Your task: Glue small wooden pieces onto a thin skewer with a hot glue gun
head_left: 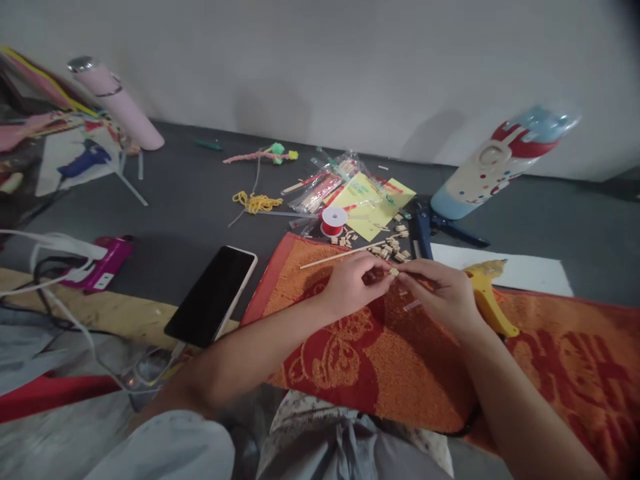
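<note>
My left hand (357, 283) and my right hand (440, 293) meet over an orange and red towel (345, 347). Between their pinched fingertips is a small pale wooden piece (394, 272), held from both sides; its exact shape is too small to make out. Just beyond the fingers lies a pile of small cut wooden pieces (387, 251). A thin wooden stick (325, 259) reaches across the towel's far edge toward my left hand. Beside my right hand rests a yellow-handled tool (487, 300), partly hidden by that hand.
Behind the pile are a spool of red thread (333, 221), yellow paper (373, 227) and bagged sticks. Dark blue pliers (424, 230) lie near a tilted-looking bottle (493, 170). Leftward are a phone (213, 293), yellow yarn (256, 203), a pink power strip (107, 263) and a blue glue gun (85, 160).
</note>
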A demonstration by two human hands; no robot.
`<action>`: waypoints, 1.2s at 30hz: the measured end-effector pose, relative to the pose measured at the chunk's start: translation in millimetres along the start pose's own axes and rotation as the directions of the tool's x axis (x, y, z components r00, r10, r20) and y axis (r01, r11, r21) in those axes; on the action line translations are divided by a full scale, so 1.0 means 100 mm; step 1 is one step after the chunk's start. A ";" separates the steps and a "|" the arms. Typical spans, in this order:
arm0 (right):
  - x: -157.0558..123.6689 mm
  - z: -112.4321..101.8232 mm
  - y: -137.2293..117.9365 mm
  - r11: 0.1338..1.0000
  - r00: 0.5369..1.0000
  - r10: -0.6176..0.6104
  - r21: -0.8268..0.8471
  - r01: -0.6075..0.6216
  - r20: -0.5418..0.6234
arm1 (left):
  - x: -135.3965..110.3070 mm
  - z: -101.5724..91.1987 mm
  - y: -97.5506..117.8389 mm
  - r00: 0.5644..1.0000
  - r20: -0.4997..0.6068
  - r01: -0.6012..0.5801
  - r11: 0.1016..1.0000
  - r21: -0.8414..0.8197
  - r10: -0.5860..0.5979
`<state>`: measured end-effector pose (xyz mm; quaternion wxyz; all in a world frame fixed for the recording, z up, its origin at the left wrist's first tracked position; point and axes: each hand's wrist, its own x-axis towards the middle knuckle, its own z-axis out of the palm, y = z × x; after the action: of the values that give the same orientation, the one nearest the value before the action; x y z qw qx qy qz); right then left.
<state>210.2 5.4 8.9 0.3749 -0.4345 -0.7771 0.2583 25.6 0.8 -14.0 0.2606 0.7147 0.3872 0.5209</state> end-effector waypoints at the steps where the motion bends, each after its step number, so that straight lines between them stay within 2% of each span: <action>1: 0.00 -0.01 0.00 1.000 1.000 0.022 0.005 -0.022 0.012 | 0.00 0.00 0.00 1.000 0.002 0.000 1.000 0.000 0.000; 5: -0.01 -0.01 -0.01 0.992 0.993 0.116 0.048 -0.116 0.002 | 0.00 0.00 -0.02 1.000 0.011 -0.024 1.000 0.018 0.024; 9: -0.02 0.04 0.02 0.990 0.992 0.121 0.073 -0.118 -0.028 | -0.01 0.01 -0.05 0.998 -0.007 -0.059 0.998 0.024 0.060; 13: -0.02 0.07 0.03 0.987 0.990 0.143 0.076 -0.142 -0.016 | 0.00 0.00 -0.06 0.999 -0.033 -0.041 0.999 0.029 0.042; 25: -0.04 0.11 0.02 0.996 0.993 0.092 -0.011 -0.093 -0.071 | 0.01 0.00 -0.02 0.999 0.024 0.023 0.999 0.036 -0.024; 30: -0.01 0.14 -0.07 0.962 0.968 0.244 0.138 -0.235 -0.054 | 0.05 -0.03 0.02 0.995 0.021 0.094 0.995 -0.037 -0.093; 36: 0.03 0.12 -0.15 0.822 0.912 0.409 0.444 -0.355 -0.028 | 0.07 -0.03 0.05 0.946 0.008 0.317 0.923 -0.217 -0.323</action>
<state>192.1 -0.5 13.4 0.4484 -0.5028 -0.5734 0.4661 25.0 3.7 -5.2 0.4124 0.6020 0.4435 0.5203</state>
